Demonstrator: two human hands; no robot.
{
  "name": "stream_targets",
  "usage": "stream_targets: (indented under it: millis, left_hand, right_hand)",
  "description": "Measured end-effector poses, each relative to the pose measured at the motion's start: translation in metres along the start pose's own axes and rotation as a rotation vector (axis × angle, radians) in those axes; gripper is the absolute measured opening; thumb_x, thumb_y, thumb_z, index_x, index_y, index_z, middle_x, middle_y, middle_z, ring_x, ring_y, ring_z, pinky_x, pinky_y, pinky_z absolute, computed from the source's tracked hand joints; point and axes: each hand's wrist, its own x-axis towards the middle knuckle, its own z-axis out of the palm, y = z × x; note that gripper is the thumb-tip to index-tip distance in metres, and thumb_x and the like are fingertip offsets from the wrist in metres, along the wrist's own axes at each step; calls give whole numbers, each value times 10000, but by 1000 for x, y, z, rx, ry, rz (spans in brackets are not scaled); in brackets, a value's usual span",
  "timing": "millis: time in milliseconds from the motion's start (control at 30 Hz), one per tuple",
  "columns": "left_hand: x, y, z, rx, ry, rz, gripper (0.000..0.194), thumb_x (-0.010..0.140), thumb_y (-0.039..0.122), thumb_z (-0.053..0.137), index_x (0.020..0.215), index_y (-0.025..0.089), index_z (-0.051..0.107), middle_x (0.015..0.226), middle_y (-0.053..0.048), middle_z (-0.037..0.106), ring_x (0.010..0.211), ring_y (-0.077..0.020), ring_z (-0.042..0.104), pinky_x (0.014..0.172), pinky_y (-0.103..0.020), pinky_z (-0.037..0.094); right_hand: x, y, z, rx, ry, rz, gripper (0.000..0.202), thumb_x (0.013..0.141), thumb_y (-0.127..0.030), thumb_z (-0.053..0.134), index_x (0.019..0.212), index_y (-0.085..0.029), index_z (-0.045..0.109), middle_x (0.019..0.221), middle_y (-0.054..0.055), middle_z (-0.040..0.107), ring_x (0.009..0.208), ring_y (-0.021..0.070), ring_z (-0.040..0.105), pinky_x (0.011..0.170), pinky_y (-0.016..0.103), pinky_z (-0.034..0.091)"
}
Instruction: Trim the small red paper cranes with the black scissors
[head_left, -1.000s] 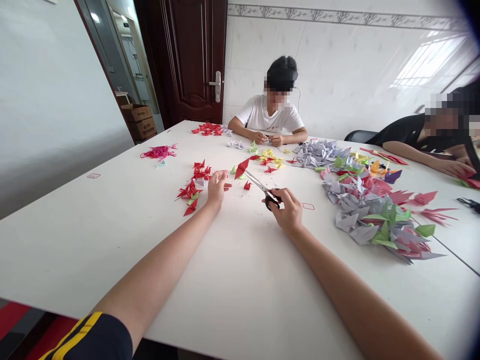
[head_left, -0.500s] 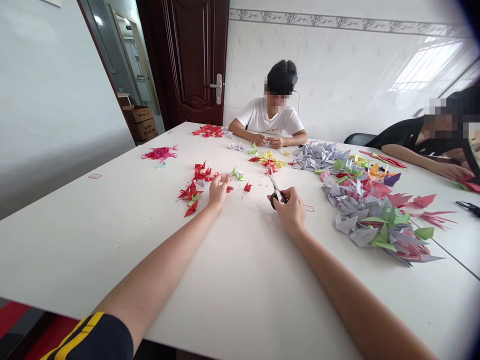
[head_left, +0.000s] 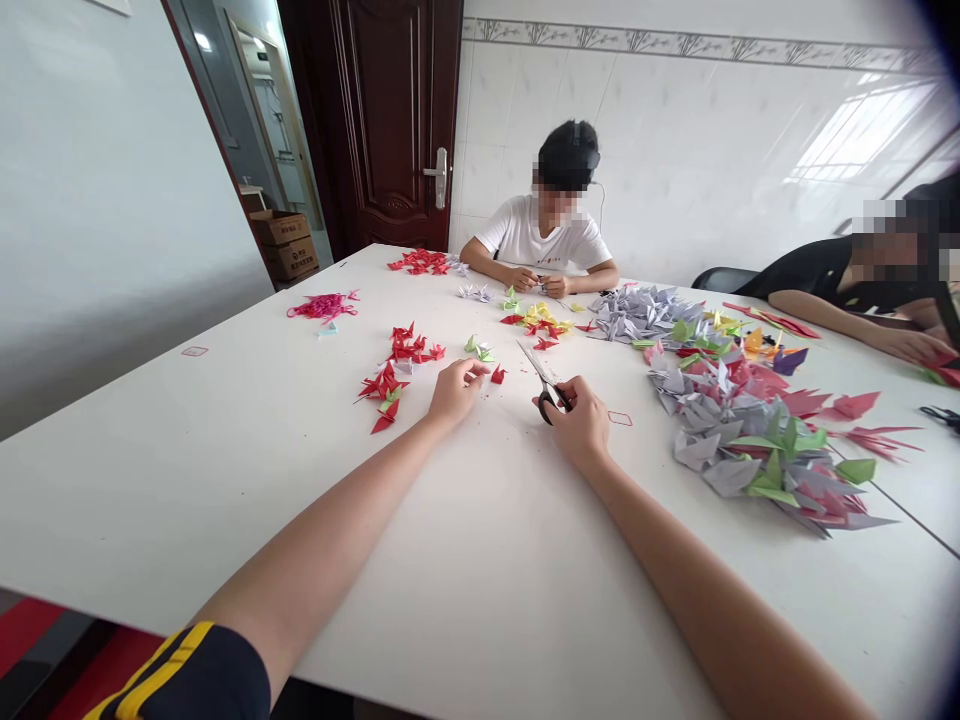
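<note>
In the head view my right hand [head_left: 583,418] grips a pair of scissors [head_left: 541,367] by the black handles. The blades point away from me and to the left, slightly parted. My left hand [head_left: 456,393] is at the middle of the table with nothing visible in it, its fingers half bent and apart. Just beyond those fingertips is a small red folded paper crane [head_left: 498,374]; I cannot tell whether they touch it. Behind the hand lies a green and white paper crane [head_left: 480,349]. Several red paper cranes [head_left: 382,382] lie to its left.
A large heap of grey, pink and green paper cranes [head_left: 765,435] covers the right of the white table [head_left: 225,480]. Pink string [head_left: 324,306] lies at the left. A person in white [head_left: 551,235] sits opposite, and another in black [head_left: 810,265] leans in at the right.
My left hand has moved right, away from the red pile and up to the small red crane. The scissors have tilted slightly to the left in my right hand.
</note>
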Motion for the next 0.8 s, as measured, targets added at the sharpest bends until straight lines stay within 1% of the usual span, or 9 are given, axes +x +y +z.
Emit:
stream_targets:
  millis: [67, 133, 267, 333, 400, 500, 567, 633, 800]
  left_hand:
    - [-2, 1, 0, 115, -15, 74, 206, 818, 120, 551, 920, 217, 701, 1015, -69, 705, 880, -209, 642, 793, -337, 499]
    - [-3, 2, -1, 250, 36, 112, 271, 811, 83, 527, 986, 215, 685, 1081, -93, 679, 1041, -255, 621, 924, -394, 486]
    - [-1, -2, -9, 467, 199, 119, 418, 761, 42, 542, 1137, 198, 639, 1274, -153, 588, 1291, -328, 496, 1109, -476, 382]
    - [0, -8, -11, 545, 216, 104, 493, 743, 37, 552, 1216, 166, 604, 1403, -191, 511, 1390, -352, 411, 1168, -496, 316]
    - [2, -14, -14, 619, 187, 68, 562, 733, 48, 568, 1289, 124, 562, 1501, -226, 426, 1465, -378, 316, 1208, -530, 245]
    - [3, -19, -16, 713, 122, -46, 600, 767, 130, 594, 1363, 118, 527, 1573, -240, 347, 1504, -421, 233, 1213, -617, 168]
    - [2, -17, -17, 794, 61, -118, 562, 815, 223, 588, 1369, 140, 543, 1589, -225, 338, 1514, -432, 204, 1210, -652, 117]
    - [1, -12, -18, 896, 1, -171, 514, 869, 297, 532, 1363, 157, 563, 1594, -197, 346, 1526, -406, 188, 1221, -644, 81]
    - [-1, 1, -17, 1068, -77, -219, 537, 939, 332, 381, 1395, 94, 537, 1581, -201, 367, 1533, -350, 191, 1237, -623, 72]
  right_hand:
    - [0, 0, 0, 23, -17, -3, 320, 717, -511, 693, 822, -245, 550, 800, 33, 672, 672, 194, 537, 564, 290, 341]
    - [-1, -1, -1, 68, -33, -15, 292, 735, -489, 678, 857, -243, 577, 803, 35, 686, 654, 189, 542, 585, 296, 375]
    - [-3, -3, -2, 145, -30, -49, 288, 763, -431, 637, 988, -251, 624, 856, 38, 717, 678, 201, 580, 657, 318, 428]
    - [-3, -3, -2, 136, -8, -68, 275, 777, -412, 621, 1002, -255, 638, 841, 32, 719, 701, 211, 596, 710, 340, 436]
    - [-3, -3, -2, 107, 45, -109, 257, 786, -400, 619, 991, -249, 651, 807, 28, 710, 724, 214, 603, 808, 376, 430]
    - [-2, -1, -1, 65, 111, -170, 248, 784, -395, 626, 962, -227, 662, 806, 34, 694, 727, 206, 594, 908, 414, 388]
    - [-1, -1, -1, 38, 125, -196, 251, 783, -393, 622, 958, -220, 668, 837, 39, 687, 714, 196, 581, 912, 416, 378]
    - [0, 0, -1, 19, 133, -227, 251, 782, -381, 615, 965, -220, 675, 859, 36, 682, 703, 187, 571, 908, 414, 372]
    - [0, 4, 3, 45, 97, -289, 218, 786, -352, 618, 953, -227, 682, 817, 19, 682, 659, 176, 550, 878, 401, 398]
